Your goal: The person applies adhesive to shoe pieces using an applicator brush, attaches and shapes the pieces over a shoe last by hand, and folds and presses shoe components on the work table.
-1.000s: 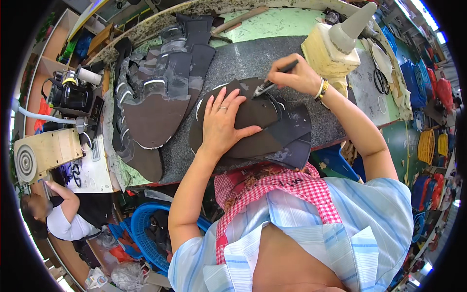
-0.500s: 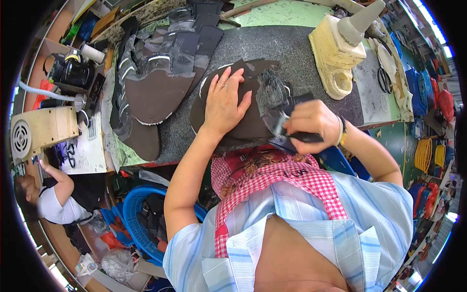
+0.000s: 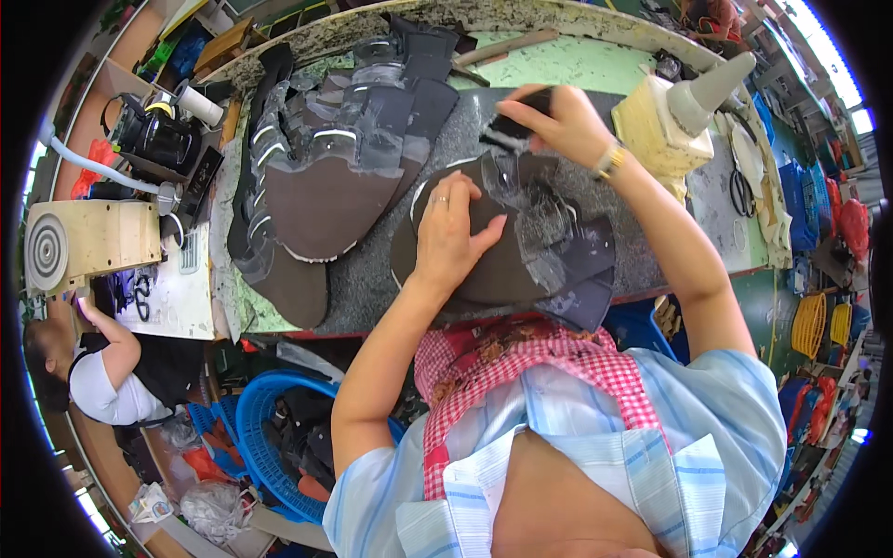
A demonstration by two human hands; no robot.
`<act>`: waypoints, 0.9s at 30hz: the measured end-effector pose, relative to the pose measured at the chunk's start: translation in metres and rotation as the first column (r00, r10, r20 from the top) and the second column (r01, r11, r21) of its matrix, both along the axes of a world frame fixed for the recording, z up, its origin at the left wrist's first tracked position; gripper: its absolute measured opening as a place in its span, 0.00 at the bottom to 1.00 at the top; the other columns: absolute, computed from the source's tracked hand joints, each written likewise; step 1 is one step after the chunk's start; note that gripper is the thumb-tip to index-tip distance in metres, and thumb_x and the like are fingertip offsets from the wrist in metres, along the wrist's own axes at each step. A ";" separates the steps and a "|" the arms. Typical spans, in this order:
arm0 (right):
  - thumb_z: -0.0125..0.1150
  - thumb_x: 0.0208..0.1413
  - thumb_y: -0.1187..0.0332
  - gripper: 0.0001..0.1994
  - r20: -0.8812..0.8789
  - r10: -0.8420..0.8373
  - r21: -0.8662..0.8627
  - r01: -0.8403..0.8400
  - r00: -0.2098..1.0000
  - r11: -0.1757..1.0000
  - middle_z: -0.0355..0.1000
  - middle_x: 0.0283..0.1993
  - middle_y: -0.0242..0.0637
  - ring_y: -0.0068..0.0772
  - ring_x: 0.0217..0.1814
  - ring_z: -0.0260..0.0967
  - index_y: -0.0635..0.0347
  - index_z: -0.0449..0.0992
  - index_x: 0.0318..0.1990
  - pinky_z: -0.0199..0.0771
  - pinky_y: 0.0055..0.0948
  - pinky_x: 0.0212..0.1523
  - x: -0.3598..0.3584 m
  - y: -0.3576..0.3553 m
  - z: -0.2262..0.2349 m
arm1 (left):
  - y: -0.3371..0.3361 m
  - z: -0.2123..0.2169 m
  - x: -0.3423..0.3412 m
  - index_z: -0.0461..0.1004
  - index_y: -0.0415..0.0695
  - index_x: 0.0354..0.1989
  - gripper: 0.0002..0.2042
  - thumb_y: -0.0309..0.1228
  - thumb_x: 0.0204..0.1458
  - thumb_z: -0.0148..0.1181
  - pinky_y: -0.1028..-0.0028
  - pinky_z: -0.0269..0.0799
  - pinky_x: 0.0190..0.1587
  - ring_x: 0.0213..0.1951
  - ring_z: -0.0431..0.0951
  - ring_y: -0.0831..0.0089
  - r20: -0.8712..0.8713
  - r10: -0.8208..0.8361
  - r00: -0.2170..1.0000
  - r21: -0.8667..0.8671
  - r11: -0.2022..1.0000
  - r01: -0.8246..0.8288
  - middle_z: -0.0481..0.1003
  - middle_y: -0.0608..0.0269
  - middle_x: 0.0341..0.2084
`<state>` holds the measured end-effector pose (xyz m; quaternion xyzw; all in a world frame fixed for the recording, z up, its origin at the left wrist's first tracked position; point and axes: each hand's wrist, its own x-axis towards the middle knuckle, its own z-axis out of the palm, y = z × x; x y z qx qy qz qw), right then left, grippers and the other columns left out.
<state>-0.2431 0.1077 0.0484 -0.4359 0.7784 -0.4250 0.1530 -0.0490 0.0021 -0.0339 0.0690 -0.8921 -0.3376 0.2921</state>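
Fingers [image 3: 535,116] of the right hand [image 3: 558,126] grip a half-hidden dark brush [image 3: 516,130]; left hand [image 3: 451,232] presses flat.

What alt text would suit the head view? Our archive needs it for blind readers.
A person's left hand presses flat on a dark brown leather piece on a grey worktable, while the right hand holds a small dark brush beyond it. A stack of similar pieces lies to the left.
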 end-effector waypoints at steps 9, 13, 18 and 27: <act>0.63 0.57 0.60 0.16 0.217 -0.051 0.018 0.048 0.975 0.999 0.74 0.22 0.38 0.19 0.20 0.69 0.69 0.80 0.34 0.71 0.27 0.24 0.014 0.053 0.018 | -0.001 -0.007 -0.002 0.67 0.41 0.39 0.22 0.29 0.36 0.74 0.60 0.69 0.53 0.52 0.72 0.51 -0.053 0.030 0.998 -0.056 0.998 -0.033 0.72 0.52 0.42; 0.61 0.54 0.67 0.10 0.163 0.145 -0.018 -0.144 0.976 0.989 0.74 0.24 0.34 0.18 0.28 0.68 0.67 0.80 0.32 0.69 0.25 0.30 0.007 0.093 -0.017 | 0.001 0.000 -0.005 0.67 0.41 0.40 0.22 0.28 0.38 0.73 0.61 0.69 0.53 0.52 0.72 0.52 -0.002 0.027 1.000 -0.043 0.999 -0.027 0.71 0.50 0.45; 0.61 0.47 0.72 0.07 0.096 0.263 -0.120 -0.251 0.960 0.961 0.77 0.29 0.41 0.31 0.32 0.76 0.68 0.80 0.31 0.73 0.27 0.36 0.042 0.144 -0.021 | -0.003 0.007 -0.006 0.67 0.39 0.46 0.26 0.32 0.40 0.72 0.61 0.68 0.53 0.51 0.71 0.51 0.076 0.028 0.997 -0.080 0.997 -0.022 0.70 0.49 0.47; 0.63 0.48 0.72 0.07 0.063 0.150 -0.112 -0.142 0.987 0.983 0.78 0.31 0.39 0.25 0.32 0.76 0.67 0.80 0.33 0.75 0.24 0.37 0.037 0.144 -0.002 | -0.026 0.035 -0.028 0.67 0.44 0.53 0.41 0.36 0.25 0.81 0.64 0.70 0.51 0.48 0.74 0.57 0.354 0.010 0.935 -0.013 1.000 -0.006 0.74 0.52 0.43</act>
